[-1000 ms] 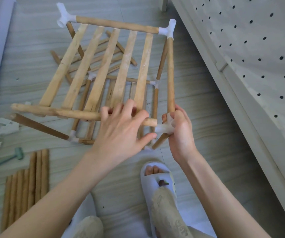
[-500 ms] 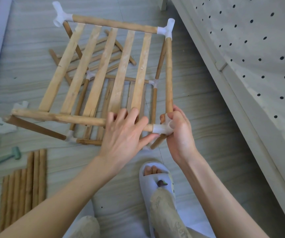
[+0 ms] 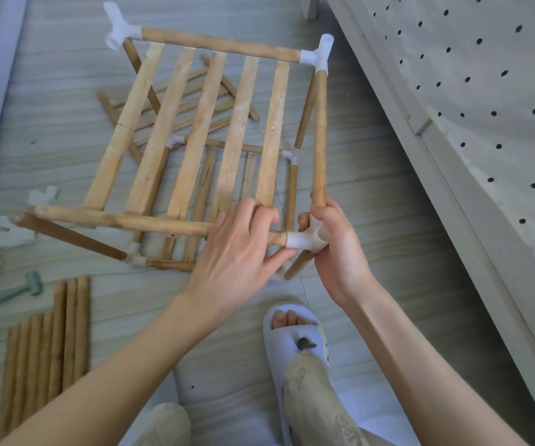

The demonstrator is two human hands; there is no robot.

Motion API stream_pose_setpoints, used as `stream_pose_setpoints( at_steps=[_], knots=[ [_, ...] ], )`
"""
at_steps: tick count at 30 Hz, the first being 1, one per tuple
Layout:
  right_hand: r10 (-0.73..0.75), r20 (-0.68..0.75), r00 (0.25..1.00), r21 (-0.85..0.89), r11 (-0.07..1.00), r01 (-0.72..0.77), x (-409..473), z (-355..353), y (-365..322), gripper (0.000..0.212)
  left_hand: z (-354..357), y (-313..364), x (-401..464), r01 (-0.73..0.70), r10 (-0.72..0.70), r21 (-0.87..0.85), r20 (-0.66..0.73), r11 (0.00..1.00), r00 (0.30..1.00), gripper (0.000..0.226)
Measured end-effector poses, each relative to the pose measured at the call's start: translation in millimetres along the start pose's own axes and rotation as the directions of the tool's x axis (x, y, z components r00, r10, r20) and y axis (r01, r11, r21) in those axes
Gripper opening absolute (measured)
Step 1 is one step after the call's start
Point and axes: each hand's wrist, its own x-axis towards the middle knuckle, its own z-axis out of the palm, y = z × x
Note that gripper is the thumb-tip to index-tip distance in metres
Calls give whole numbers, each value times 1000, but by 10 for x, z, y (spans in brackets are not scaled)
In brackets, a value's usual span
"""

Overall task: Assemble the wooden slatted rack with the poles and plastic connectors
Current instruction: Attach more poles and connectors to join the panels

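The half-built slatted rack (image 3: 195,140) is held raised and tilted above the floor (image 3: 372,220), filling the frame from about 11 o'clock to the centre. Its near front pole (image 3: 124,220) is gripped at its right end by the left hand (image 3: 243,252), the fingers curled over the top and the thumb tucked beneath. The near-right plastic connector (image 3: 305,239), just right of centre, is wrapped by the right hand (image 3: 337,249), with the fingers closed around its back. The pole end appears seated in the connector's socket, though how deeply cannot be told.

The frame is judged light but loosely jointed: the poles are stiff wood, while the push-fit joints can rack or pull apart if it is twisted. The connector's smooth plastic may be slippery, so it is best clasped whole, as it is now. Force should be applied along the pole's axis, close to the joint, not on the thin slats, one of which looks cracked.

The front pole's left end, at 9 o'clock, is bare, with no connector fitted. Loose white connectors (image 3: 2,239) lie on the floor at 9 o'clock, spare poles (image 3: 47,342) at 8 o'clock, and a small green mallet (image 3: 18,291) between them. More loose slats (image 3: 179,91) lie under the rack.
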Motion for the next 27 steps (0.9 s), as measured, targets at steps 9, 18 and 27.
stream_pose_setpoints(
  at_steps=[9,18,27],
  knots=[
    [273,-33,961,15,962,-273,347,96,-235,43,-250,-454,-46,-137,103,179,187,974,977,46],
    [314,-49,948,192,934,-300,211,330,-36,35,-221,-561,-55,-210,191,78,202,975,961,35],
    [-71,64,995,-687,720,96,-51,252,101,52,-455,-866,-297,-8,-6,72,186,997,983,44]
  ],
)
